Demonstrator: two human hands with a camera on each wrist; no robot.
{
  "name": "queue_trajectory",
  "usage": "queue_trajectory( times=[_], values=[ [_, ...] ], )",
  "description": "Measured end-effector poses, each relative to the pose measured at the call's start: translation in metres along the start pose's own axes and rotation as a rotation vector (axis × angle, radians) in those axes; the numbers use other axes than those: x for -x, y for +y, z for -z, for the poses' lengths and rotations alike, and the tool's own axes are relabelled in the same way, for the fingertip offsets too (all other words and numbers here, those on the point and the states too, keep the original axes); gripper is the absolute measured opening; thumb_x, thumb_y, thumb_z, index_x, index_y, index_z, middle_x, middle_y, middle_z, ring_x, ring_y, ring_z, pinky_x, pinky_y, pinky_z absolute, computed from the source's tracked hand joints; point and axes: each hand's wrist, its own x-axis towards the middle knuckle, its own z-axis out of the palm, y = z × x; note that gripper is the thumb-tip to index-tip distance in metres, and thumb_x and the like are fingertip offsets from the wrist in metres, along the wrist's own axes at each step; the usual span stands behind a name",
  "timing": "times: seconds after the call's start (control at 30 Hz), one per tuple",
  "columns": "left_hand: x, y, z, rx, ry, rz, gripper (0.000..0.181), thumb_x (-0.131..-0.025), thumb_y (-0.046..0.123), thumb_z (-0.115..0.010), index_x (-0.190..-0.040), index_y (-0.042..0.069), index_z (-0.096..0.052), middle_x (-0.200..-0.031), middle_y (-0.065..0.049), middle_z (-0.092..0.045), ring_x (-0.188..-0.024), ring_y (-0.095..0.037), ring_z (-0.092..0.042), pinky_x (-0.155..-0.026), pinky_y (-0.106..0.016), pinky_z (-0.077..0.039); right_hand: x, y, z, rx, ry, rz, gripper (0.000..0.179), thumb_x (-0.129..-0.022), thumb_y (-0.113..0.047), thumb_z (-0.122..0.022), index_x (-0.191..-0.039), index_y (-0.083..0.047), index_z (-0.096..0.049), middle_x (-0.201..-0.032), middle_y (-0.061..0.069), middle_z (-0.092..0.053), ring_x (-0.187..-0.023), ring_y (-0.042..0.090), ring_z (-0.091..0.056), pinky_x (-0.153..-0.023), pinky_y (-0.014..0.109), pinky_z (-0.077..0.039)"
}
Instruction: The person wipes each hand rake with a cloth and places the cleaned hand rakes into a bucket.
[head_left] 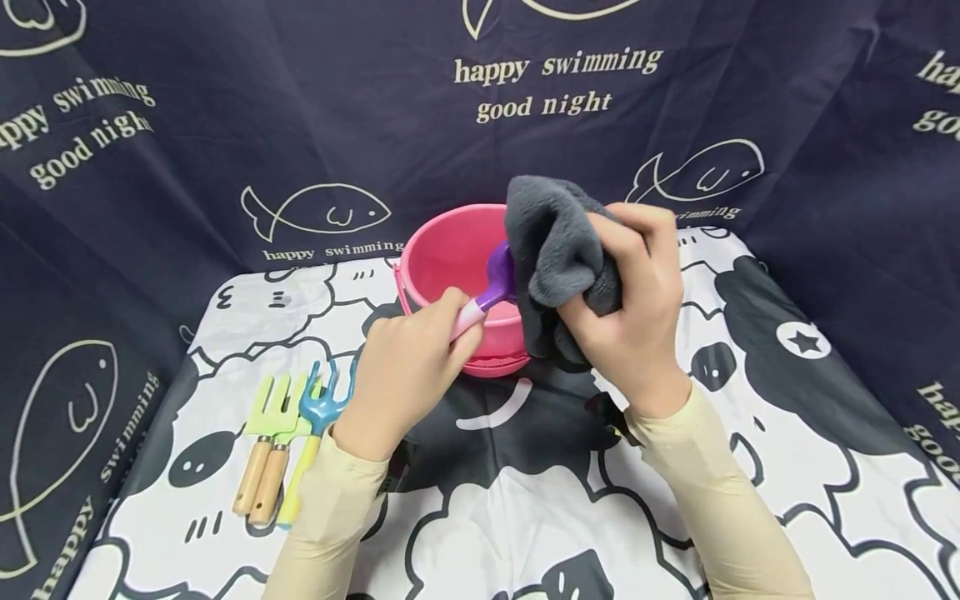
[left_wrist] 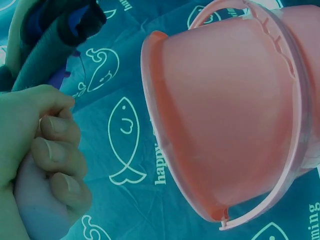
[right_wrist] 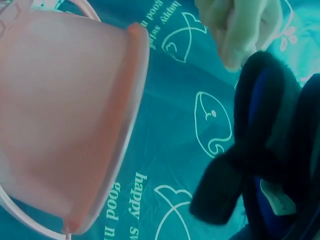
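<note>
Shovel (head_left: 500, 271) clamped in left fingers (left_wrist: 64, 160), cloth (head_left: 551, 217) in right fingers (head_left: 627, 243), for apparent wiping, likely needing rotation next.

Left fingers (head_left: 452, 303) grip purple tool (head_left: 493, 292); right fingers (head_left: 651, 223) hold grey cloth (head_left: 562, 267); pink bucket (head_left: 435, 250) behind.

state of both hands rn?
Left hand: closed, holding the pink handle of a purple-headed tool.
Right hand: closed, holding a dark grey cloth.
</note>
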Motion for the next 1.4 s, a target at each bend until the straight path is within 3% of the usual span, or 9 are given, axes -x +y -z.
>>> queue_trajectory(
  times=[0.27,0.4,0.53,0.67,0.8,0.97,1.07,1.23,1.4],
  values=[
    [0.002,-0.01,0.007,0.022,-0.034,0.023,0.015,-0.092,0.019,-0.067,-0.091,0.009,-0.057,-0.056,-0.002,-0.045,-0.044,-0.017,-0.04,-0.045,-0.032,-0.038,-0.009,0.01,0.005,0.038,0.0,-0.055,0.041,-0.077,-0.03,-0.068,-0.111,-0.006,-0.068,-0.111,0.029,-0.059,-0.109,0.034,-0.056,-0.102,0.035,-0.04],
    [0.0,-0.011,0.008,0.02,-0.058,0.053,0.027,-0.095,0.03,-0.068,-0.085,0.01,-0.053,-0.054,0.0,-0.039,-0.044,-0.016,-0.036,-0.046,-0.031,-0.033,-0.012,0.013,0.008,0.066,-0.047,-0.057,0.039,-0.08,-0.028,-0.069,-0.113,-0.007,-0.069,-0.112,0.027,-0.059,-0.109,0.034,-0.057,-0.101,0.035,-0.041],
    [-0.003,-0.01,0.009,0.074,-0.146,0.157,0.036,-0.101,0.045,-0.059,-0.083,0.014,-0.051,-0.054,0.001,-0.039,-0.045,-0.015,-0.039,-0.048,-0.031,-0.033,-0.015,0.016,0.013,0.121,-0.049,-0.088,0.038,-0.081,-0.024,-0.069,-0.116,-0.008,-0.07,-0.114,0.026,-0.058,-0.11,0.034,-0.058,-0.1,0.034,-0.042],
    [-0.004,-0.01,0.011,0.111,-0.218,0.264,0.028,-0.105,0.043,-0.05,-0.098,0.018,-0.062,-0.061,0.002,-0.054,-0.054,-0.017,-0.054,-0.054,-0.035,-0.044,-0.019,0.015,0.019,0.16,0.03,-0.124,0.039,-0.08,-0.024,-0.067,-0.114,-0.004,-0.071,-0.113,0.027,-0.059,-0.111,0.034,-0.057,-0.1,0.033,-0.041],
    [-0.005,-0.011,0.011,0.08,-0.196,0.291,0.026,-0.105,0.041,-0.05,-0.107,0.02,-0.066,-0.069,0.002,-0.063,-0.061,-0.019,-0.06,-0.057,-0.037,-0.048,-0.023,0.01,0.021,0.141,0.141,-0.125,0.038,-0.08,-0.027,-0.067,-0.108,-0.002,-0.072,-0.109,0.013,-0.061,-0.109,0.031,-0.057,-0.099,0.031,-0.042],
    [-0.006,-0.012,0.01,0.071,-0.126,0.332,0.028,-0.105,0.041,-0.052,-0.098,0.015,-0.063,-0.069,0.001,-0.061,-0.059,-0.017,-0.057,-0.055,-0.036,-0.046,-0.024,0.003,0.02,0.108,0.254,-0.078,0.039,-0.079,-0.032,-0.069,-0.099,0.001,-0.072,-0.105,-0.007,-0.058,-0.104,0.03,-0.057,-0.095,0.032,-0.043],
    [-0.006,-0.013,0.009,0.09,-0.118,0.357,0.029,-0.104,0.04,-0.055,-0.103,0.012,-0.062,-0.072,0.0,-0.064,-0.059,-0.017,-0.059,-0.057,-0.038,-0.048,-0.022,0.0,0.019,0.104,0.305,-0.049,0.038,-0.079,-0.031,-0.069,-0.096,0.002,-0.071,-0.103,-0.004,-0.059,-0.101,0.032,-0.057,-0.094,0.033,-0.043],
    [-0.006,-0.012,0.009,0.132,-0.122,0.385,0.032,-0.101,0.04,-0.061,-0.108,0.009,-0.057,-0.072,-0.003,-0.064,-0.058,-0.02,-0.059,-0.057,-0.04,-0.049,-0.015,-0.005,0.017,0.101,0.357,0.0,0.036,-0.076,-0.03,-0.069,-0.095,0.001,-0.07,-0.101,0.014,-0.063,-0.1,0.037,-0.058,-0.093,0.036,-0.045],
    [-0.005,-0.01,0.008,0.135,-0.09,0.382,0.037,-0.099,0.042,-0.064,-0.109,0.009,-0.052,-0.066,-0.005,-0.059,-0.053,-0.023,-0.055,-0.054,-0.04,-0.046,-0.002,-0.008,0.011,0.089,0.311,0.123,0.038,-0.077,-0.038,-0.074,-0.099,-0.007,-0.073,-0.101,0.025,-0.062,-0.097,0.042,-0.059,-0.093,0.043,-0.048]
  ],
)
